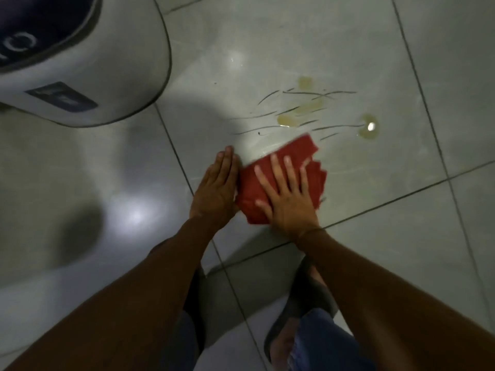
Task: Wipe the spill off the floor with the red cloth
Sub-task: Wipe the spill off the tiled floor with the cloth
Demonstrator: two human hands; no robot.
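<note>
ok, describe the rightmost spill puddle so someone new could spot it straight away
Start at the big white appliance top left and cross the tile floor rightward, past the red cloth under the right hand. Beyond the cloth's far corner lie yellowish puddles amid dark streaks. The rightmost puddle sits apart from the others and alone has a bright white glint in it.

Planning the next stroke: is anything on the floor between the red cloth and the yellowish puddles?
Nothing visible. The red cloth, under the right hand, lies just short of the spill; only bare tile with thin dark streaks lies between. The grey appliance stands off to the left.
</note>
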